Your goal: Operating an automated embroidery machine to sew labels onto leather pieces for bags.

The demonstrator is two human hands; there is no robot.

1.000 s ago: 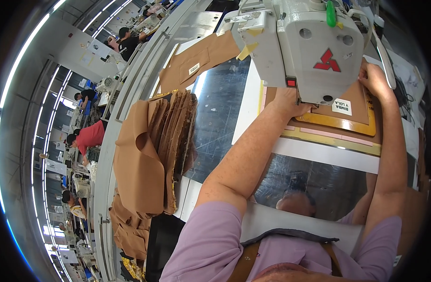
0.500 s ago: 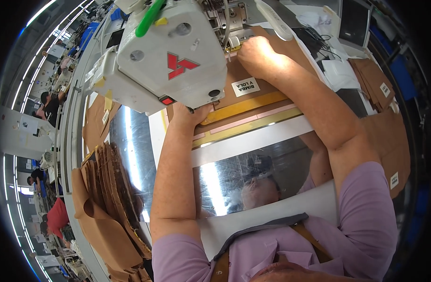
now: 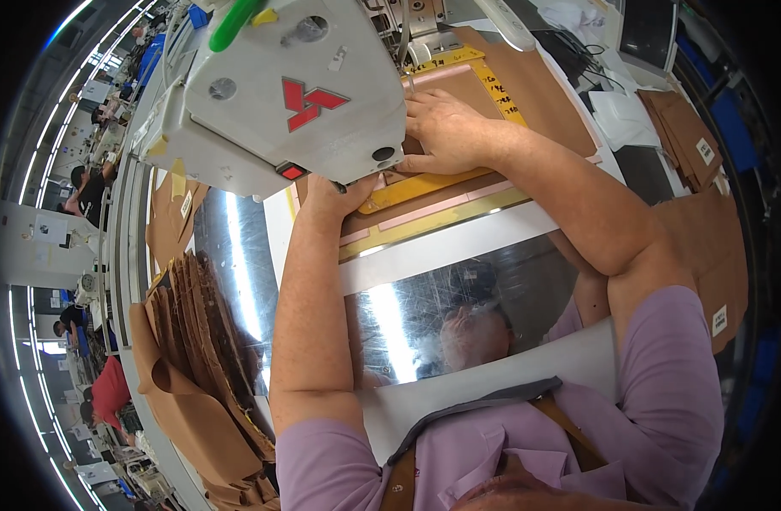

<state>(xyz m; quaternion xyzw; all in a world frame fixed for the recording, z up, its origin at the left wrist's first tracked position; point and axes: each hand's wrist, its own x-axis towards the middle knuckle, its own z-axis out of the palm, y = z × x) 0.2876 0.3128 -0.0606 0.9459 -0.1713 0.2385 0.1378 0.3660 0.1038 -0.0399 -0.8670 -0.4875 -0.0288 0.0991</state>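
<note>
Under the white sewing machine head lies a brown leather-like panel with a yellow frame on it, marked by hand in black. My right hand rests inside the frame with its fingers stretched out, some tips reaching behind the machine head, and it grips nothing visible. At the frame's near left corner is my left hand; its thumb points right along the edge, while the machine head hides the other fingers. Pink strips and a yellow-gold bar run along the panel's near side.
A shiny metal plate lies between my arms. Stacked brown pieces hang at the left; more labelled brown pieces lie at the right. A monitor and cables stand at the far right. Other people work in the left background.
My right hand has come back from the panel's far side into the frame, covering a white label that showed before. More of the yellow frame shows now. My left hand stays near the corner.
</note>
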